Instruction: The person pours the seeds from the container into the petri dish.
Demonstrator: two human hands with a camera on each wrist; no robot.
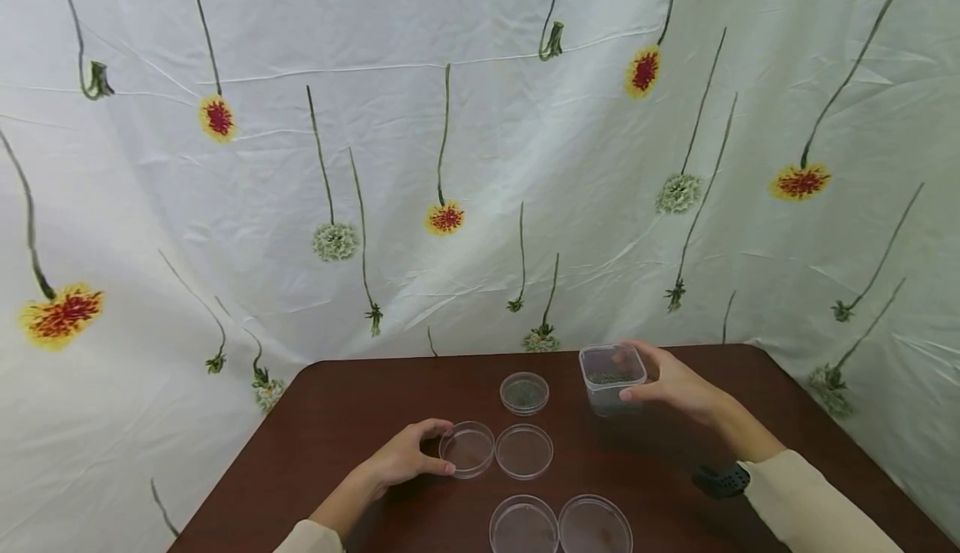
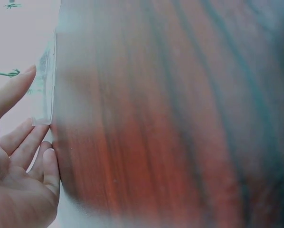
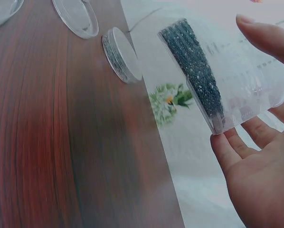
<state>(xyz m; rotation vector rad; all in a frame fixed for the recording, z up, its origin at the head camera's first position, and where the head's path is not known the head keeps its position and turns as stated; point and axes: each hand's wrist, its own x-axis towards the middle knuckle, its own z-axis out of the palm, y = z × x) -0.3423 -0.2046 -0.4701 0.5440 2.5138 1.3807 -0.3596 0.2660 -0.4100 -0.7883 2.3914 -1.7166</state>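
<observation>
At the far right of the table (image 1: 337,419), one clear tub (image 1: 611,401) of dark granules (image 3: 194,66), clasped round its right side by the right hand (image 1: 672,382), lies rightward of and beyond the round dish (image 1: 468,451) that the left hand (image 1: 405,455) grips at its left rim.

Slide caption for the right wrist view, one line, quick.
Right hand holding a clear container of dark granules, with round clear dishes on the reddish-brown table.
</observation>
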